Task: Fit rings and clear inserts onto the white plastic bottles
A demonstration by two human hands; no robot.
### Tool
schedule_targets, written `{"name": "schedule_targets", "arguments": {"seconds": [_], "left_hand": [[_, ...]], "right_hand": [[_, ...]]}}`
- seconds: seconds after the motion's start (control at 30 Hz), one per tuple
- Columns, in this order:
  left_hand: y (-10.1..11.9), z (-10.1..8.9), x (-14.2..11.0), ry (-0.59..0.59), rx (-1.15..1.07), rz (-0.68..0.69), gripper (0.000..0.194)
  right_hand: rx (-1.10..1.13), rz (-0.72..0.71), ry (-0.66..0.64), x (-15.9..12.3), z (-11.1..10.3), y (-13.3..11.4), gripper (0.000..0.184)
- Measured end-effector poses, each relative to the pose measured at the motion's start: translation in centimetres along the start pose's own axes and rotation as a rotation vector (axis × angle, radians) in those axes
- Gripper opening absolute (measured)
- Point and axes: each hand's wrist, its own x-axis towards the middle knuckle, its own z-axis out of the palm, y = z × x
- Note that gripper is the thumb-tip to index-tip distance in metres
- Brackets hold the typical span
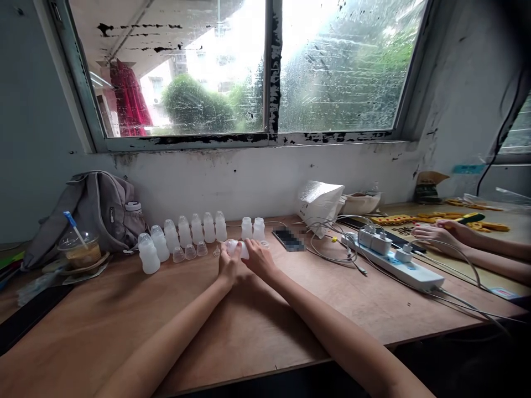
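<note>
and i'm watching from afar through the head camera: the left hand (227, 264) and the right hand (259, 258) are meeting over the wooden table (199, 315), both closing their fingers around one white bottle (231, 247), which is tilting between them just above the tabletop. to the left, i'm seeing capped bottles (184, 232) standing in a row, clear caps (189, 252) sitting before them; beyond the right hand, two open bottles (246, 228) are standing near a phone (289, 240).

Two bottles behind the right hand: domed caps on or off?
Off: the two bottles show flat-topped necks, without the clear domes that top the bottle row to their left.
</note>
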Motion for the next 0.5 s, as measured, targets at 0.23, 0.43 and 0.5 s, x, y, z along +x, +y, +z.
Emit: {"name": "schedule_targets", "arguments": {"seconds": [0.23,0.43,0.5], "left_hand": [[0.9,-5.7,-2.4,-0.397,0.468,0.441,0.018],[0.3,-7.7,0.0,-0.11,0.854,0.818,0.03],[0.1,-8.5,1.0,-0.196,0.973,0.959,0.026]], "right_hand": [[-0.116,0.09,0.047,0.7,-0.9,2.6,0.026],[-0.052,-0.163,-0.048,-0.1,-0.4,0.7,0.029],[-0.049,-0.222,-0.079,-0.3,-0.1,0.0,0.03]]}}
